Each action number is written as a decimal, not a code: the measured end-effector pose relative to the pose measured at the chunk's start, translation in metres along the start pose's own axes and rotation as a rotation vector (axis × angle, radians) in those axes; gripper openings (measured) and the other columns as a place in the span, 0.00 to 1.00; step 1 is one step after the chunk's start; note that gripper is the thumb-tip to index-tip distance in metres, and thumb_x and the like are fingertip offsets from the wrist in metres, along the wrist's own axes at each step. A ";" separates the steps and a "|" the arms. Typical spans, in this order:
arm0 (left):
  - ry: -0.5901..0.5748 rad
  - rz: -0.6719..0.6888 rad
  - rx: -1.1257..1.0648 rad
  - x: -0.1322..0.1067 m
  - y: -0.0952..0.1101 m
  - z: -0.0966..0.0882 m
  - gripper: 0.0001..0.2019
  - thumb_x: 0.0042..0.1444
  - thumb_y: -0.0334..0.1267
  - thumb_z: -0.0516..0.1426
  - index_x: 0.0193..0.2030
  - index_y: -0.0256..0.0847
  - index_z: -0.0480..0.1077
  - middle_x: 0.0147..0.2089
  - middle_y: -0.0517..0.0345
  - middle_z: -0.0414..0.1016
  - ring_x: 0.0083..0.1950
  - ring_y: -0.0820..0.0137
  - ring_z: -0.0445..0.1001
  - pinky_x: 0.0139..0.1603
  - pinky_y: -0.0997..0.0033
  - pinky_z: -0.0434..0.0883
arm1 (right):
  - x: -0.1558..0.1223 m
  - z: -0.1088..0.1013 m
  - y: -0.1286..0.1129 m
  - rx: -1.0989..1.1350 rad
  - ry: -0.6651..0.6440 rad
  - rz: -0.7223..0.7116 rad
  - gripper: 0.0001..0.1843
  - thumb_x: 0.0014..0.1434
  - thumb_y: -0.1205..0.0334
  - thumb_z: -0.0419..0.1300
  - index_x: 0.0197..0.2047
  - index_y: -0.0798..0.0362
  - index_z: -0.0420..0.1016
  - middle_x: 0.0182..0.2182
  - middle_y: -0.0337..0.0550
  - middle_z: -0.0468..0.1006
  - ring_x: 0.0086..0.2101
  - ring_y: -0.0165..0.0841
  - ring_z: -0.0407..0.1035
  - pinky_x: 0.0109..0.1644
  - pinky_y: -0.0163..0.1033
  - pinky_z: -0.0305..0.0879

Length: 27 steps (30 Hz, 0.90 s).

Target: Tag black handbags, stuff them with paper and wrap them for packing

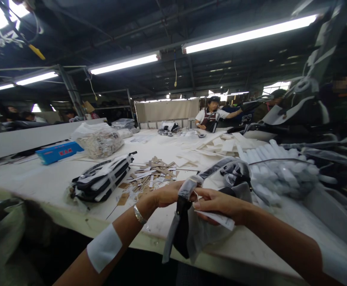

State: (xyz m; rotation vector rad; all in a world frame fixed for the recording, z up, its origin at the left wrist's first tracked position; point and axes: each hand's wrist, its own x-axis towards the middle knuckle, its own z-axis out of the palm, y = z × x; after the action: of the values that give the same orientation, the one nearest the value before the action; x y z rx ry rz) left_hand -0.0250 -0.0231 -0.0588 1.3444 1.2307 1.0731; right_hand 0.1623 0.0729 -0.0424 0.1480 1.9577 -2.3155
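From here, the left hand point(169, 195) pinches the bag's wrapped strap point(187, 188), seemingly to steady it, while the right hand point(218, 203) holds a white tag point(221, 221) beside it, the bag point(182, 235) drooping below the grip and loose tags point(153, 173) lying handily beyond.

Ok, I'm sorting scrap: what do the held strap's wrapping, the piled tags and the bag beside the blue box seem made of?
Wrapping: probably plastic film or foam; cloudy, translucent.
Tags: likely card; flat, matte, brown and white.
Bag: apparently clear plastic; glossy creases, contents showing through.
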 end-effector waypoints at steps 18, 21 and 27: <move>0.415 -0.011 -0.283 -0.043 0.033 -0.002 0.16 0.50 0.49 0.68 0.40 0.40 0.79 0.36 0.56 0.78 0.40 0.72 0.76 0.51 0.70 0.72 | -0.019 -0.001 0.017 0.333 0.234 -0.165 0.16 0.58 0.57 0.68 0.49 0.52 0.79 0.48 0.47 0.80 0.45 0.33 0.75 0.53 0.39 0.69; 0.423 0.020 -0.338 -0.044 0.034 0.007 0.19 0.48 0.44 0.70 0.46 0.41 0.79 0.40 0.54 0.80 0.41 0.72 0.77 0.52 0.71 0.72 | -0.021 0.002 0.017 0.353 0.173 -0.238 0.20 0.56 0.61 0.68 0.53 0.50 0.78 0.56 0.49 0.75 0.56 0.38 0.70 0.61 0.42 0.64; 0.474 0.092 -0.257 -0.040 0.028 0.015 0.21 0.48 0.39 0.70 0.51 0.43 0.79 0.54 0.52 0.79 0.41 0.73 0.76 0.53 0.71 0.70 | -0.007 0.004 0.016 -0.104 0.488 -0.335 0.17 0.57 0.46 0.66 0.41 0.52 0.80 0.33 0.40 0.78 0.31 0.30 0.70 0.38 0.37 0.68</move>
State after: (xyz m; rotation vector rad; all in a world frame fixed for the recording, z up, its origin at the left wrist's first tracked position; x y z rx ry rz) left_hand -0.0107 -0.0648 -0.0321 0.9855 1.3180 1.6200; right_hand 0.1711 0.0668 -0.0564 0.4457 2.4946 -2.5570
